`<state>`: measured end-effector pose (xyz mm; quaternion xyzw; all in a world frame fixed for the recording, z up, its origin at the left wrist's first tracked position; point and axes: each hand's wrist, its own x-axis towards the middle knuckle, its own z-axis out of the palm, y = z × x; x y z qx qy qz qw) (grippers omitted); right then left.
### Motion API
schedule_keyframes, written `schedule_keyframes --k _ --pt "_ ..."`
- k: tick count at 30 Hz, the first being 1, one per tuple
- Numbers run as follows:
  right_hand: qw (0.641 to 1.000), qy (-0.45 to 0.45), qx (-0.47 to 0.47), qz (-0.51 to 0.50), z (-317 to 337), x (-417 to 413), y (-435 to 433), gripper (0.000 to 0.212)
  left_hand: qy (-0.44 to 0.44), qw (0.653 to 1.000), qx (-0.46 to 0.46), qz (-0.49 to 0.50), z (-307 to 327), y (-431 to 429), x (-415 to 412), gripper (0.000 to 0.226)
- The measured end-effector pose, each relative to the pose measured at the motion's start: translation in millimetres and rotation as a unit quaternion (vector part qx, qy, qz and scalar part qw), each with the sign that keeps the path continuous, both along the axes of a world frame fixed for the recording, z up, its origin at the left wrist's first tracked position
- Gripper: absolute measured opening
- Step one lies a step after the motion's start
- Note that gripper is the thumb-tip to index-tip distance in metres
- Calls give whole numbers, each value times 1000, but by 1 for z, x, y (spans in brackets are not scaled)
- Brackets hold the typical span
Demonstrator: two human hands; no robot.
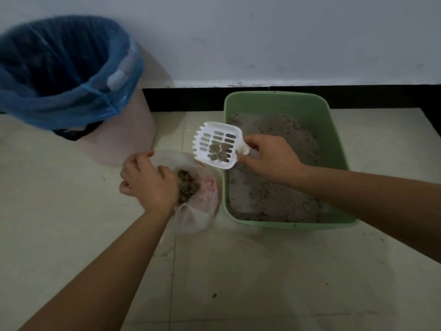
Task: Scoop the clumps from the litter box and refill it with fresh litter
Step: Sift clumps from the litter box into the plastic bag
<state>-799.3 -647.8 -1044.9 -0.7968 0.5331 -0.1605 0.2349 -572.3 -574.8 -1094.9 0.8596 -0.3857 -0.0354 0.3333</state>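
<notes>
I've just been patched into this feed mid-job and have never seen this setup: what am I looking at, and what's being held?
There is no machine here: a head-worn camera looks down at a person's two bare hands. The right hand holds a white slotted scoop carrying a few clumps, over the left edge of the green litter box of grey litter. The left hand holds open a thin plastic bag on the tiled floor, with clumps already inside. Farther left stands a bin with a blue liner by the wall.
</notes>
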Motion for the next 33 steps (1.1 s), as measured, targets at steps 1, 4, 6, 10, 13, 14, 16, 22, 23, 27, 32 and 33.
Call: schedule_keyframes --k 1,4,6,10,13,14,16,22,23,27,32,33 --pt "998 34 -32 33 3 13 2 26 2 1000 1 17 -1 3 9 43" --pt "950 196 -162 183 7 48 15 30 60 998 12 27 -10 10 28 53" --pt "868 289 -262 308 2 64 24 41 116 993 13 24 -16 14 35 55" --pt "801 346 -333 357 0 74 23 46 166 986 -1 17 -14 18 35 56" --pt "831 340 -297 326 0 67 16 56 183 983 -17 3 -11 15 33 58" --pt "858 321 -264 301 0 63 14 55 183 983 -21 2 -10 14 32 58" --pt "931 231 -177 221 3 52 9 40 148 989 -14 12 -10 11 29 56" --pt "995 -46 3 -85 -1 9 -21 31 42 996 -35 -65 -5 -2 -9 54" --pt "992 -42 6 -118 -2 -2 -28 32 65 991 -53 -100 -6 -8 -19 51" --pt "984 93 -51 -145 -3 -36 -52 29 174 967 -56 -180 -8 -29 -54 43" --pt "941 300 -131 -84 2 -60 -82 47 188 950 59 -243 -31 -58 -87 59" --pt "929 333 -142 -73 1 -61 -88 51 182 948 66 -254 -36 -61 -90 65"
